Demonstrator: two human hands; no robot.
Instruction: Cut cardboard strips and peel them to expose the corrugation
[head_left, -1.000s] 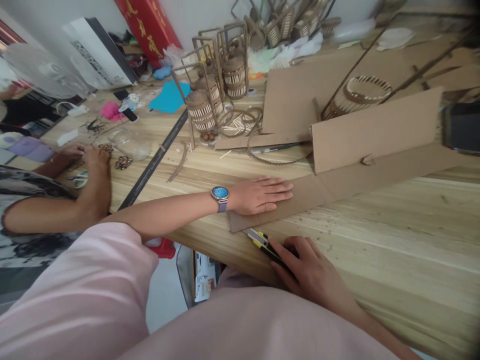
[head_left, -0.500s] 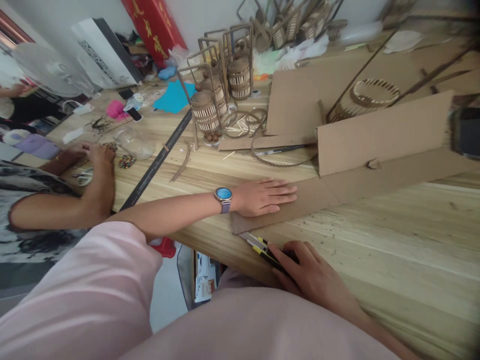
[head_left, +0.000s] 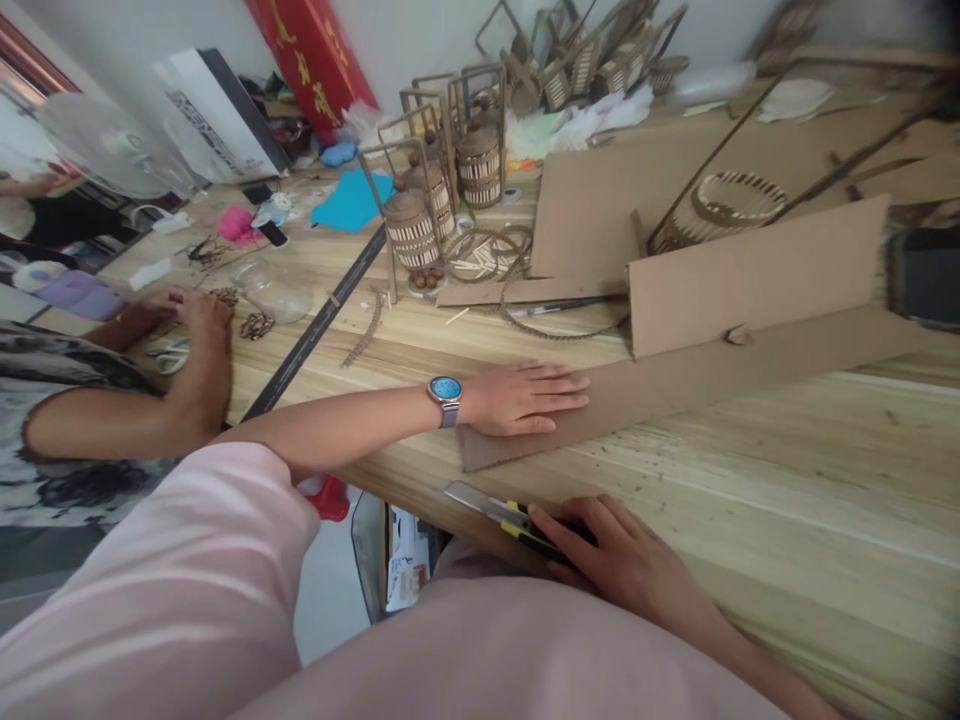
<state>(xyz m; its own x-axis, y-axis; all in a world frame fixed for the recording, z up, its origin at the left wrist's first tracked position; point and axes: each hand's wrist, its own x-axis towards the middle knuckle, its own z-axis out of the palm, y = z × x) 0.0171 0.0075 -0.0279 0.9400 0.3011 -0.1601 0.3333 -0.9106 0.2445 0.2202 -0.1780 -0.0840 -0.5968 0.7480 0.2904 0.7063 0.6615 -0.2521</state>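
My left hand (head_left: 521, 398) lies flat, fingers stretched out, on the near left end of a long brown cardboard piece (head_left: 675, 375). A watch (head_left: 446, 388) is on that wrist. Closed around a yellow and black utility knife (head_left: 517, 518), my right hand (head_left: 619, 545) rests low at the table's near edge. The knife's blade (head_left: 472, 497) is out, points left and lies apart from the cardboard's edge. An upright cardboard flap (head_left: 757, 275) rises from the far side of the piece.
A co-worker's hands (head_left: 199, 310) are at beads on the left, near a clear jar (head_left: 274, 290). Small woven lanterns (head_left: 411, 232) stand beyond my left hand. A larger woven basket (head_left: 724, 205) sits behind the flap. A dark ruler-like strip (head_left: 322, 320) crosses the wooden table.
The knife has moved left and towards me, its blade leaving the cardboard's corner. My left hand stays flat on the cardboard in nearly the same place.
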